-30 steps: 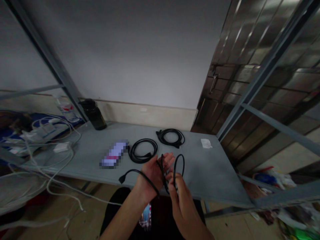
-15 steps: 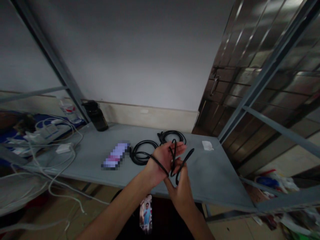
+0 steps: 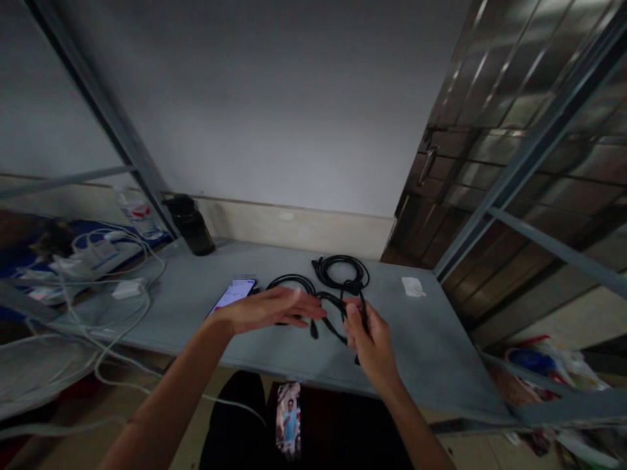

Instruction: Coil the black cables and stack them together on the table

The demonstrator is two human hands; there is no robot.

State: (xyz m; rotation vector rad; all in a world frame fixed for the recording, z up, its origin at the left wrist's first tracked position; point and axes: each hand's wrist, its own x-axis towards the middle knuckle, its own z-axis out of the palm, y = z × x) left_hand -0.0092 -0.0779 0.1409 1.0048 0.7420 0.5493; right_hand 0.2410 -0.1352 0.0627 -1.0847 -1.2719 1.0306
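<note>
My right hand (image 3: 369, 333) is closed round a black cable (image 3: 337, 331), whose loop bends out to the left of the fingers. A dark cable end pokes out below this hand. My left hand (image 3: 274, 308) is stretched flat, palm down, with its fingertips close to that loop; whether they touch it I cannot tell. Just under those fingertips hangs a black plug (image 3: 314, 329). Behind my left hand lies a coiled black cable (image 3: 296, 279), partly covered. Farther back on the table rests another black cable coil (image 3: 365, 264).
The grey table (image 3: 426, 352) carries a lit phone (image 3: 234, 294), a black bottle (image 3: 194, 228) and a crumpled white paper (image 3: 413, 286). White cords (image 3: 147, 297) trail over its left side. Another phone (image 3: 289, 421) lies at my lap. Metal posts (image 3: 519, 156) frame both sides.
My left hand has drawn away to the left from the right hand and turned palm down, and the cable no longer loops over it. My right hand has moved slightly right, still gripping the cable.
</note>
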